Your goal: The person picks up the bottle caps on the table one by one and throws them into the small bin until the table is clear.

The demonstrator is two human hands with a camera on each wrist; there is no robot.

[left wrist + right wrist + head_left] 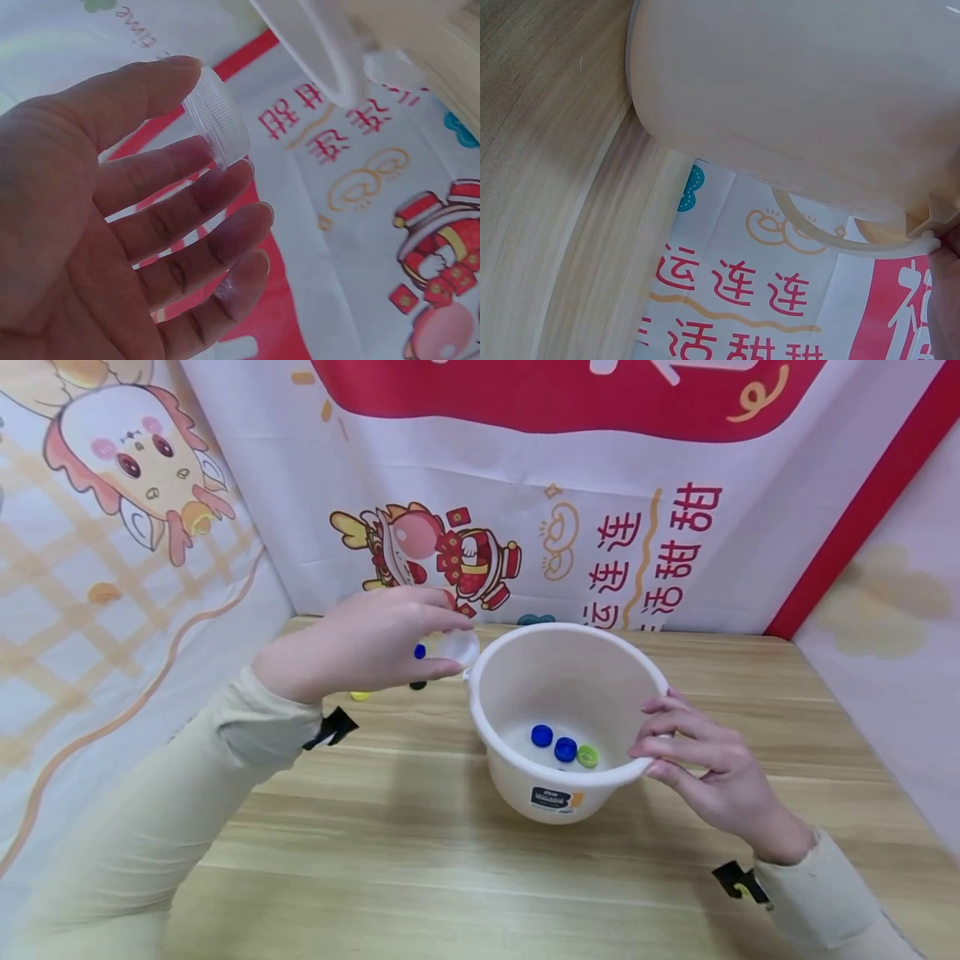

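My left hand (pixel 360 639) pinches a clear ribbed bottle cap (pixel 219 116) between thumb and index finger, just left of the bucket's rim. In the left wrist view the other fingers reach out loosely. A white plastic bucket (pixel 506 777) stands on the table, tilted a little toward me. My right hand (pixel 712 764) grips its right rim, thumb outside and fingers over the edge. On the bucket's bottom lie a blue cap (pixel 542 736), a second blue cap (pixel 566 749) and a light green cap (pixel 588 756); the front rim partly hides another blue one.
Behind my left hand, a blue cap (pixel 420 651), a black cap (pixel 417 686) and a yellow cap (pixel 361 696) lie on the wooden table (pixel 450 885), partly covered by the hand. A printed cloth (pixel 480 460) hangs along the table's back edge. The bucket's handle (pixel 832 241) hangs behind it.
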